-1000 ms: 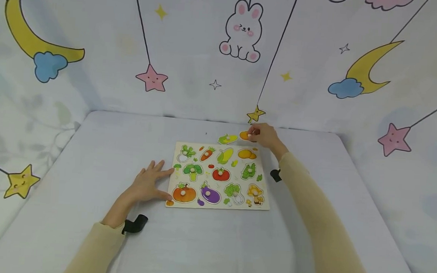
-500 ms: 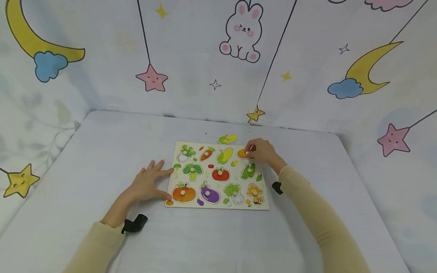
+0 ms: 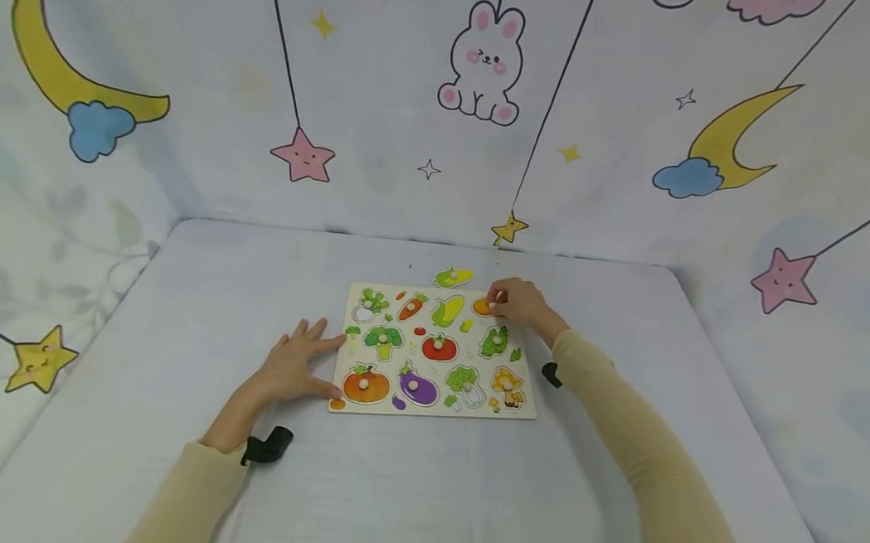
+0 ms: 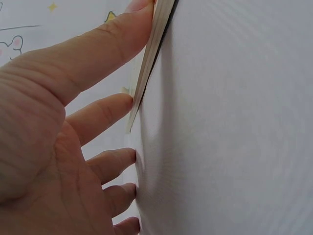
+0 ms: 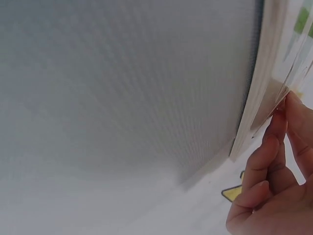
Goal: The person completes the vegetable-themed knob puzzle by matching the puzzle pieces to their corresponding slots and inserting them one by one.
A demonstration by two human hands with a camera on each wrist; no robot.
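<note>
A wooden vegetable puzzle board [image 3: 468, 348] lies on the white-covered table. My left hand [image 3: 290, 369] spreads its fingers at the board's left side. In the left wrist view its thumb and index finger touch the board's edge [image 4: 146, 68], while the other fingertips rest on the cloth. At the board's far right corner, my right hand [image 3: 520, 302] pinches an orange-yellow potato puzzle piece [image 3: 481, 307] over its matching picture, partly hiding it. The right wrist view shows the thumb and fingertips [image 5: 292, 105] together at the piece. Whether it sits flush is unclear.
A corn puzzle piece [image 3: 453, 278] lies on the table just behind the board. Knobbed pieces such as the pumpkin [image 3: 366, 386], eggplant [image 3: 418, 387] and tomato [image 3: 440, 348] sit in the board. A patterned cloth backdrop [image 3: 386, 94] rises behind the table.
My right hand has brought the potato piece from behind the board onto its far right corner, then barely moved in the last half second. My left hand has stayed still.
</note>
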